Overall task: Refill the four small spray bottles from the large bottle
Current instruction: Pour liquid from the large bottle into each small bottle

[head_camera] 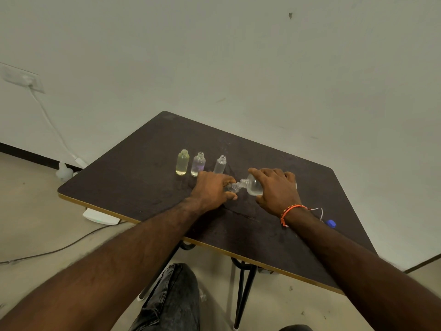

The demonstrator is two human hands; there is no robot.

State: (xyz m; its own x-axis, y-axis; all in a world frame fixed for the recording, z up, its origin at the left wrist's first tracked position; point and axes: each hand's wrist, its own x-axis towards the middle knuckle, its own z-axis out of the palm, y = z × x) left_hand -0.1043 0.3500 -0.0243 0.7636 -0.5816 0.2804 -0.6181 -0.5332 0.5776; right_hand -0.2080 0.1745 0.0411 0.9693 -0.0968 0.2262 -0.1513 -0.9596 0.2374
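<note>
Three uncapped small bottles stand in a row on the dark table (133, 173): a yellowish one (182, 162), a purplish one (198, 164) and a clear one (220, 164). My left hand (211, 190) grips a fourth small bottle (232, 187), mostly hidden by my fingers. My right hand (276, 189) holds the large clear bottle (253, 186) tipped on its side, its open neck meeting the small bottle's mouth. Some clear liquid lies in the large bottle.
A blue cap (331, 223) lies on the table by my right forearm, with thin white tubes (318, 211) near the wrist. A wall stands close behind the table. On the floor at left are a white device (100, 217) and cables (55, 252).
</note>
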